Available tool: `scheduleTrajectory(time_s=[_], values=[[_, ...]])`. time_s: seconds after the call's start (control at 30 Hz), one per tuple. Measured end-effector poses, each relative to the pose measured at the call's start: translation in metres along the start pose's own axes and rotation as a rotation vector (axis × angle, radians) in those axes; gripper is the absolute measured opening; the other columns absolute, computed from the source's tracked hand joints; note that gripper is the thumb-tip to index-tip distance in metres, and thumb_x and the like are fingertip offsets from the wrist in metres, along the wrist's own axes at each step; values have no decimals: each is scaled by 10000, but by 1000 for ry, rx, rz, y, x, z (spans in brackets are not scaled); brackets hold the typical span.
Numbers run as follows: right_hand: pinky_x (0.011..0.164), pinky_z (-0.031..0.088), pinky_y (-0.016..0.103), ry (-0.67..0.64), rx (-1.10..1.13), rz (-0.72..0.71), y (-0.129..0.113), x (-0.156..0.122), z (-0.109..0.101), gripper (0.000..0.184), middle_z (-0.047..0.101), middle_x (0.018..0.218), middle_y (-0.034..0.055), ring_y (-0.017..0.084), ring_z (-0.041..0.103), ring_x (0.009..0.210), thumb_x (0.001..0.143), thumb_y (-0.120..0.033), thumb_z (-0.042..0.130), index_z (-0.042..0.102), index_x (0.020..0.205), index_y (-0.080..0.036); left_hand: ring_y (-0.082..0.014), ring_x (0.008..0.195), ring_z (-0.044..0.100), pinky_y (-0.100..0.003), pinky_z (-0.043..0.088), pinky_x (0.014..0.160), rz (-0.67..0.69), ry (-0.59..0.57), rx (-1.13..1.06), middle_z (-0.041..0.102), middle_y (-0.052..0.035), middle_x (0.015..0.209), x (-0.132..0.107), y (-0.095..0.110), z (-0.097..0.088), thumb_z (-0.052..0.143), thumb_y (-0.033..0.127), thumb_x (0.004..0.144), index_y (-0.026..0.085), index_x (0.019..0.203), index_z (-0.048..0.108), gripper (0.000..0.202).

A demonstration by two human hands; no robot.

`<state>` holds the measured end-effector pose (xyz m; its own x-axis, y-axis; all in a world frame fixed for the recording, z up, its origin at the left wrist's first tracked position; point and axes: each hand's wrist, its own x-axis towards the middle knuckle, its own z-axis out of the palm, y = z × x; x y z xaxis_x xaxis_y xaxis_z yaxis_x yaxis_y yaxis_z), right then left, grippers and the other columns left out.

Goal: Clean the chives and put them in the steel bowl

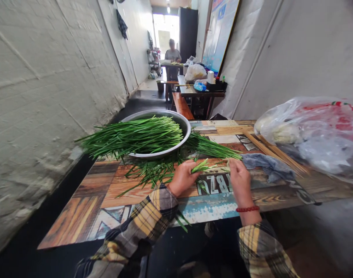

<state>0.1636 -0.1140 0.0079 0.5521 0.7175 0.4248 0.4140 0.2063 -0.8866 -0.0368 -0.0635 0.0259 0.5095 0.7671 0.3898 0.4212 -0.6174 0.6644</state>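
Note:
My left hand (185,177) is closed around a small bunch of garlic chives (201,166), with the pale cut ends pointing right. Just to the right, my right hand (239,179) has its fingers pinched together. A pale scrap shows at its fingertips, too small to name. Behind my hands a metal basin (189,133) holds a large heap of chives (138,133), whose leaves hang over its left rim. Another bundle of chives (214,146) lies on the table right of the basin. Loose green leaves (153,172) are scattered in front of the basin.
A grey cloth (269,166) and long wooden sticks (273,150) lie to the right on the patterned table (86,200). Beyond them sits a clear plastic bag (315,139) with pale vegetables. Farther back are a second table (190,91), a bench (182,105) and a person (173,56).

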Motion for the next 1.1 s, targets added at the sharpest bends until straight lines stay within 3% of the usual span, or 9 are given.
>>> scheduleTrajectory(time_s=[0.1, 0.37, 0.43, 0.53, 0.67, 0.77, 0.83, 0.93, 1.1], values=[[990, 380, 440, -65, -245, -209, -9, -8, -2, 337, 659, 1099, 113, 237, 559, 1074, 879, -408, 504, 680, 1054, -181, -117, 654, 490, -221, 338, 603, -14, -14, 3, 506, 14, 661, 1, -2, 1, 624, 177, 815, 151, 625, 585, 196], [832, 492, 350, -213, -156, -223, -31, -35, 32, 202, 713, 882, 55, 202, 632, 877, 859, -236, 500, 700, 869, -215, -137, 705, 507, -231, 345, 622, 41, -92, 63, 503, 0, 728, 0, -3, -2, 553, 136, 826, 166, 695, 581, 138], [854, 500, 345, -248, -110, -181, -25, -31, 24, 243, 717, 967, 63, 198, 645, 923, 886, -272, 476, 697, 970, -217, -136, 698, 492, -235, 341, 621, 46, -73, 63, 487, -1, 730, 0, -2, -4, 517, 98, 825, 167, 684, 561, 163], [938, 477, 391, -175, -166, -103, -5, -20, -4, 358, 676, 1138, 106, 217, 622, 1053, 922, -338, 418, 633, 1168, -193, -139, 709, 470, -247, 348, 635, 56, 28, 15, 464, -2, 730, 2, -3, -5, 495, 121, 849, 171, 649, 520, 208], [1029, 409, 474, -157, -468, -137, 31, -13, -43, 496, 569, 1301, 173, 276, 522, 1217, 919, -404, 399, 526, 1311, -129, -155, 795, 482, -272, 378, 701, 66, 168, -21, 504, -23, 806, 4, -3, -6, 514, 153, 858, 174, 649, 507, 210], [1053, 371, 518, -233, -675, -181, 45, -21, -50, 586, 489, 1383, 209, 315, 440, 1299, 917, -444, 397, 439, 1384, -93, -170, 878, 511, -293, 403, 774, 81, 217, -58, 557, -44, 901, 4, -1, -7, 513, 161, 866, 174, 740, 566, 138], [1065, 345, 545, -280, -747, -204, 43, -32, -38, 619, 458, 1409, 222, 336, 399, 1331, 913, -455, 411, 408, 1405, -79, -163, 861, 533, -291, 421, 777, 65, 237, -133, 577, -44, 894, 4, 0, -7, 476, 202, 903, 174, 807, 590, 152], [1102, 298, 547, -385, -725, -265, 24, -52, -3, 634, 388, 1467, 204, 337, 321, 1381, 903, -436, 461, 380, 1428, -90, -148, 789, 552, -276, 440, 746, 5, 310, -217, 601, -27, 829, 3, 0, -7, 432, 285, 943, 175, 843, 599, 224], [1142, 287, 477, -590, -427, -341, -15, -67, 58, 550, 381, 1477, 183, 261, 307, 1401, 922, -253, 396, 364, 1435, -58, -148, 797, 561, -280, 446, 769, 29, 463, -176, 609, -29, 840, 1, -4, -10, 423, 295, 948, 177, 878, 596, 221]])
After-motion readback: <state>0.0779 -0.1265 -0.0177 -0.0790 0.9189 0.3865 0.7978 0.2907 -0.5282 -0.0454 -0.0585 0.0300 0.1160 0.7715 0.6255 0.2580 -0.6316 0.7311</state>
